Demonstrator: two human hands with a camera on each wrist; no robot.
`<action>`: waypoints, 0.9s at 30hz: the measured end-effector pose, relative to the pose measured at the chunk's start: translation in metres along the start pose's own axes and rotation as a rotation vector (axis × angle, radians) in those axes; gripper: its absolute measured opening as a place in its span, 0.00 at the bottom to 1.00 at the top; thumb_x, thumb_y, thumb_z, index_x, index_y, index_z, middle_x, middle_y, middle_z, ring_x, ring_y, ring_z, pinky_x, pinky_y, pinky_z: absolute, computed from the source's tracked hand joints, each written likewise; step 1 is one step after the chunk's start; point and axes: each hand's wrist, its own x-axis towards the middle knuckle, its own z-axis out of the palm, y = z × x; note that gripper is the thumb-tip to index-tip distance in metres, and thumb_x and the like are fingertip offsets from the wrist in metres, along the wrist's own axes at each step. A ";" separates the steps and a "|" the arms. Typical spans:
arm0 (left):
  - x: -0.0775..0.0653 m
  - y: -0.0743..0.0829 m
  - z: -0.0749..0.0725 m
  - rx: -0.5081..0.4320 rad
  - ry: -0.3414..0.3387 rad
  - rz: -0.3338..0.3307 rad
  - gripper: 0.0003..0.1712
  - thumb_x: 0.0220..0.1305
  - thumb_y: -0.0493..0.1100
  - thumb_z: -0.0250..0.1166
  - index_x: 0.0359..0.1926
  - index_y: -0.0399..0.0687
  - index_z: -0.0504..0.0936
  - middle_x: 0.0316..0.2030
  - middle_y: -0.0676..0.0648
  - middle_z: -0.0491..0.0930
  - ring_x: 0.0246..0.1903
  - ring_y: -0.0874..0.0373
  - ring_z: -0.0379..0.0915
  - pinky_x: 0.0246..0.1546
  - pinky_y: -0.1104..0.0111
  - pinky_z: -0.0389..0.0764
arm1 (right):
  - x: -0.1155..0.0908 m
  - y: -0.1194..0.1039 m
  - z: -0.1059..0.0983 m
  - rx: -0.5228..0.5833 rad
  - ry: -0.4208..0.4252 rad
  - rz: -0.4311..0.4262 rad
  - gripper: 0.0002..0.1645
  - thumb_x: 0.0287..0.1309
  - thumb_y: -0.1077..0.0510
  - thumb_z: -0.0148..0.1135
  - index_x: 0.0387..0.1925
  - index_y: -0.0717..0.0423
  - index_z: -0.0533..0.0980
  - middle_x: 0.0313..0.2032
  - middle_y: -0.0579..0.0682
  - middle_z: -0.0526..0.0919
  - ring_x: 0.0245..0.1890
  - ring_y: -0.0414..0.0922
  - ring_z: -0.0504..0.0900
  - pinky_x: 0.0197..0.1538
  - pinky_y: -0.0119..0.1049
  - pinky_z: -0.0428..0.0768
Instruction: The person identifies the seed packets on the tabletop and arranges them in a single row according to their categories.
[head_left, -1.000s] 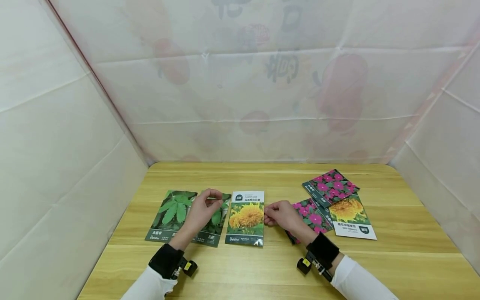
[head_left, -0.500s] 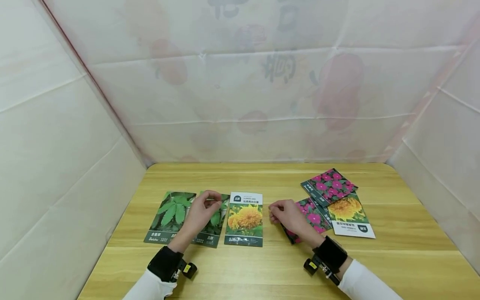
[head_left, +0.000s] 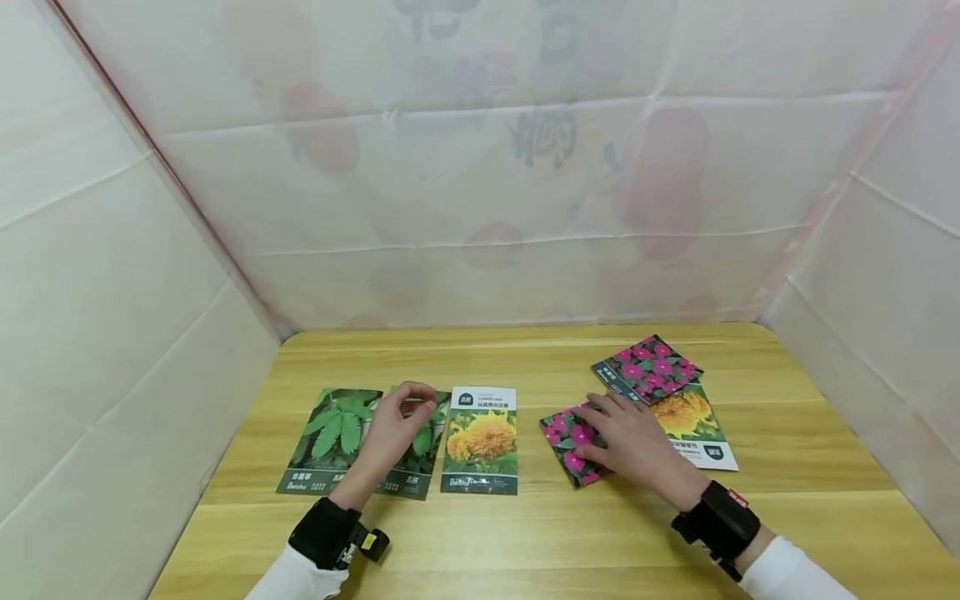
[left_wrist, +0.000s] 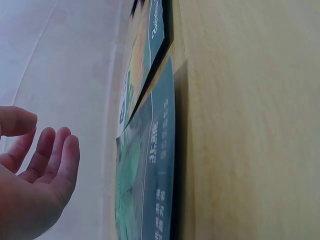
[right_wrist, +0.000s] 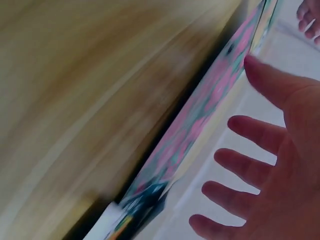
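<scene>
My left hand [head_left: 392,432], fingers loosely bent and holding nothing, hovers over two green-leaf seed packets, the left packet [head_left: 318,446] and the right packet [head_left: 420,454]. Beside them an upright sunflower seed packet [head_left: 480,442] lies flat. Spread above a pink-flower seed packet [head_left: 561,442] is my right hand [head_left: 637,440], which covers part of it. The right wrist view has these fingers [right_wrist: 245,167] apart with no object between them; whether the thumb touches the packet I cannot tell. Another pink-flower packet [head_left: 654,367] overlaps an upside-down sunflower packet [head_left: 693,425] at the right.
The wooden table [head_left: 480,550] has rounded far corners. Pale fabric walls [head_left: 465,183] close it in at the back and on both sides. A black wrist strap with a small camera [head_left: 372,543] sits on the left wrist.
My right hand has left the edge of the middle sunflower packet, moved right and spread its fingers over the lower pink-flower packet. The left hand has kept its pose.
</scene>
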 end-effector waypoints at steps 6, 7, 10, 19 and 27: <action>-0.005 0.037 -0.001 0.045 0.067 -0.056 0.10 0.77 0.41 0.62 0.53 0.42 0.83 0.51 0.37 0.82 0.48 0.46 0.80 0.46 0.62 0.82 | 0.000 0.022 0.001 0.014 -0.035 0.073 0.45 0.53 0.34 0.77 0.67 0.52 0.78 0.69 0.64 0.72 0.70 0.70 0.66 0.65 0.75 0.66; -0.005 0.039 -0.001 0.054 0.077 -0.061 0.09 0.77 0.40 0.62 0.53 0.44 0.83 0.51 0.38 0.82 0.47 0.49 0.80 0.46 0.62 0.82 | 0.000 0.026 0.001 0.023 -0.040 0.080 0.46 0.53 0.34 0.76 0.68 0.52 0.77 0.70 0.64 0.71 0.71 0.71 0.65 0.64 0.76 0.65; -0.004 0.039 -0.001 0.066 0.097 -0.073 0.09 0.77 0.38 0.62 0.52 0.44 0.83 0.51 0.39 0.82 0.47 0.52 0.80 0.47 0.61 0.82 | -0.002 0.039 0.003 0.063 -0.066 0.085 0.47 0.54 0.34 0.76 0.70 0.51 0.75 0.72 0.64 0.69 0.72 0.72 0.62 0.64 0.78 0.62; -0.003 0.041 -0.003 0.024 0.083 -0.166 0.13 0.77 0.41 0.63 0.56 0.39 0.82 0.55 0.40 0.81 0.53 0.48 0.78 0.53 0.60 0.80 | -0.013 0.071 -0.001 0.139 -0.180 0.045 0.46 0.55 0.34 0.75 0.69 0.53 0.77 0.72 0.65 0.68 0.71 0.72 0.64 0.62 0.75 0.67; -0.004 0.033 -0.003 0.028 0.089 -0.083 0.12 0.77 0.41 0.63 0.54 0.40 0.83 0.52 0.41 0.82 0.50 0.50 0.79 0.50 0.57 0.81 | -0.027 0.093 -0.008 0.177 -0.253 0.098 0.48 0.54 0.31 0.74 0.67 0.55 0.77 0.70 0.67 0.70 0.69 0.71 0.67 0.63 0.70 0.71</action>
